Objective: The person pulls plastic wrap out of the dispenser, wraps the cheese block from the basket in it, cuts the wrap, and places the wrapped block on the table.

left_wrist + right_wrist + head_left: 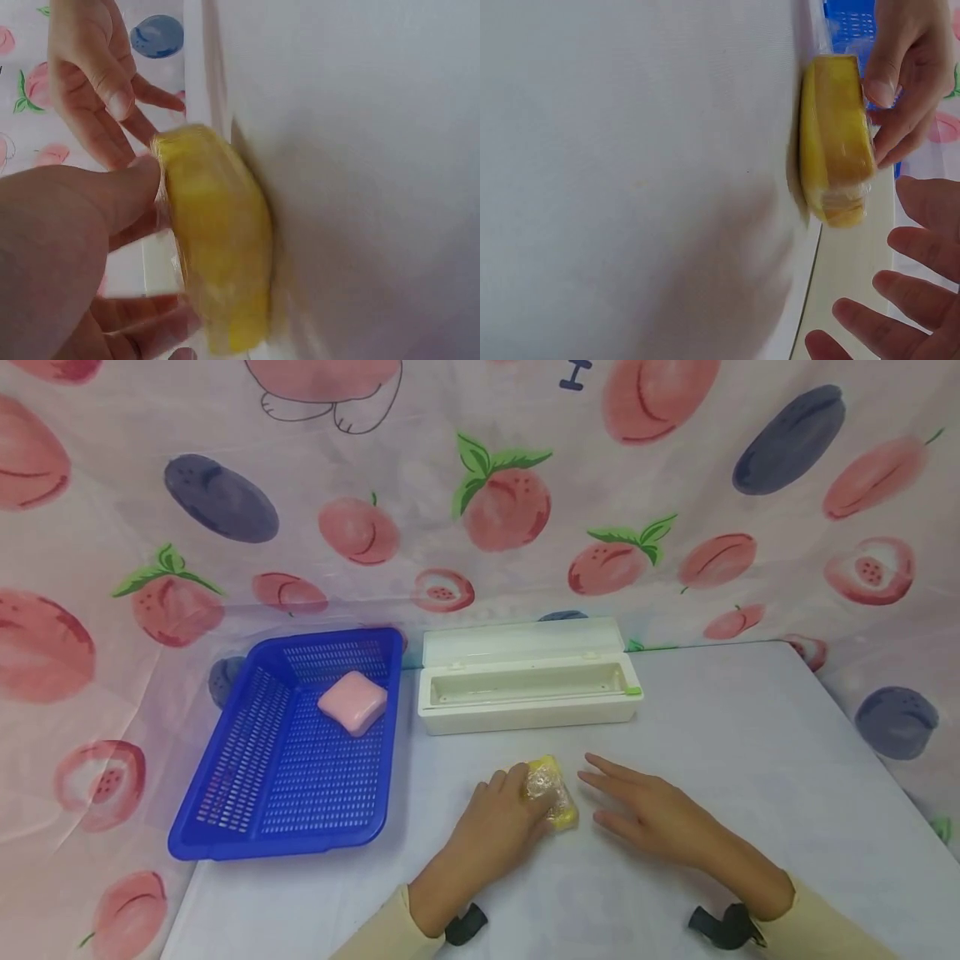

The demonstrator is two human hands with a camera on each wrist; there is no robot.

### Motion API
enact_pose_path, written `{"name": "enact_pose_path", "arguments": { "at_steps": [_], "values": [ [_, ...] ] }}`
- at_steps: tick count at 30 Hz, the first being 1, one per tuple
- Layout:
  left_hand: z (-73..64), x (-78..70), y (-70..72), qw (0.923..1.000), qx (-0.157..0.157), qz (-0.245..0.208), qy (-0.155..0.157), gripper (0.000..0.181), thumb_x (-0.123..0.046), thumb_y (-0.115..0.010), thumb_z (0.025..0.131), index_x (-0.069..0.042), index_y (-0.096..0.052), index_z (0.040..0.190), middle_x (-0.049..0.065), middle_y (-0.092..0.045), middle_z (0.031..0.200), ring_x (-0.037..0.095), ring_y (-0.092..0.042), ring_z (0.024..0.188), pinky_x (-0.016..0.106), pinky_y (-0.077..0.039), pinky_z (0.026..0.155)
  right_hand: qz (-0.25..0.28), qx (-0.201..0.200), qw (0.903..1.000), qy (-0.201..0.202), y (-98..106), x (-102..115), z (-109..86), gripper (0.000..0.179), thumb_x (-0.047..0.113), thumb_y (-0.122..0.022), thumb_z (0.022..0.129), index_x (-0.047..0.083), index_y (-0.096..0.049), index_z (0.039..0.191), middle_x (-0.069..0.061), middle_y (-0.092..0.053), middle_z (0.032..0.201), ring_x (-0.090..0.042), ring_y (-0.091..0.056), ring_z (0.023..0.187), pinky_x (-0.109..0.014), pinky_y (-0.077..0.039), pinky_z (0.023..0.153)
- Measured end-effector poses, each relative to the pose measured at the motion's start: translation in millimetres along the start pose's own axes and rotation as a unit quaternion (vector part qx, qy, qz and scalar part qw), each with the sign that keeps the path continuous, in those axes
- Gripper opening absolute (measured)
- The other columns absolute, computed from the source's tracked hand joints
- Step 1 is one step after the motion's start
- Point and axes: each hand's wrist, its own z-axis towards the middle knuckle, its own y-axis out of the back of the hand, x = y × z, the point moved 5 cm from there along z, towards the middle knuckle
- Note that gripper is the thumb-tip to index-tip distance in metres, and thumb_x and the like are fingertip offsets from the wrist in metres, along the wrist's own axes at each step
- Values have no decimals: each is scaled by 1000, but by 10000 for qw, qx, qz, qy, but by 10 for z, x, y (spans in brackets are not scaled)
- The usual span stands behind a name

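A yellow soap bar (550, 792) wrapped in crinkled clear film is in front of the white box, on or just above the white tabletop. My left hand (495, 818) grips it from the left between thumb and fingers; in the left wrist view the wrapped bar (217, 232) stands with its film bunched near the thumb. To the right of the bar, my right hand (660, 818) hovers with fingers spread, apart from it. The right wrist view shows those fingers (911, 296) holding nothing, with the bar (836, 135) beyond them.
Behind the bar stands a long white film dispenser box (528, 714), its lid (525, 642) raised and its trough bare. At left, a blue perforated basket (281, 843) contains a pink soap bar (353, 702). A fruit-print curtain (420, 468) hangs along the table's back edge.
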Motion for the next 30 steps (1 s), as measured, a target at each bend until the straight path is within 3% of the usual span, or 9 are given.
{"name": "enact_pose_path", "arguments": {
  "at_steps": [5, 12, 16, 19, 22, 25, 30],
  "values": [
    [1, 52, 11, 9994, 89, -124, 300, 39, -47, -59, 101, -35, -64, 138, 12, -61, 121, 21, -60, 96, 34, -52, 72, 112, 136, 9998, -75, -16, 5, -2, 55, 32, -72, 96, 17, -57, 146, -7, -44, 161, -30, -54, 139, -51, -50, 106],
    [-18, 114, -5, 9977, 359, -161, 555, 39, -43, -59, 102, -35, -62, 140, 6, -63, 100, 18, -57, 80, 32, -45, 65, 111, 231, 9996, -124, -49, 24, 10, 52, 33, -72, 96, 18, -59, 144, -5, -48, 158, -29, -54, 139, -51, -50, 107],
    [-22, 130, -40, 9979, 292, -285, 502, 41, -44, -59, 101, -31, -62, 141, 3, -68, 95, 17, -61, 77, 32, -46, 63, 141, 207, 9996, -101, -69, 45, 2, 53, 28, -77, 91, 17, -61, 141, -3, -60, 147, -27, -59, 134, -50, -51, 106],
    [-23, 147, -82, 9967, 359, -521, 501, 44, -44, -58, 102, -30, -60, 143, 2, -70, 92, 14, -60, 72, 29, -45, 59, 229, 278, 9993, 31, -112, 99, -2, 50, 22, -81, 86, 21, -65, 134, 5, -66, 134, -17, -66, 119, -41, -57, 98],
    [-23, 177, -122, 9910, 543, -1066, 596, 44, -41, -57, 103, -31, -56, 147, -1, -67, 87, 10, -55, 67, 26, -43, 56, 17, 496, 9980, 383, -185, 191, -1, 50, 16, -82, 84, 28, -65, 129, 11, -58, 129, -6, -65, 92, -27, -59, 79],
    [-28, 219, -158, 9808, 697, -1689, 677, 44, -35, -54, 106, -32, -53, 149, -5, -62, 81, 7, -49, 66, 22, -42, 59, -556, 652, 9907, 1056, -266, 309, 8, 53, 10, -82, 82, 34, -65, 126, 7, -51, 130, -1, -55, 72, -17, -51, 64],
    [-58, 265, -174, 9705, 722, -2242, 522, 44, -28, -49, 108, -28, -49, 152, -6, -61, 82, 6, -49, 71, 21, -45, 67, -1727, 54, 9553, 2399, -355, 492, 45, 35, 11, -81, 83, 33, -68, 107, 7, -57, 112, -3, -45, 66, -14, -41, 58]
  ]
}}
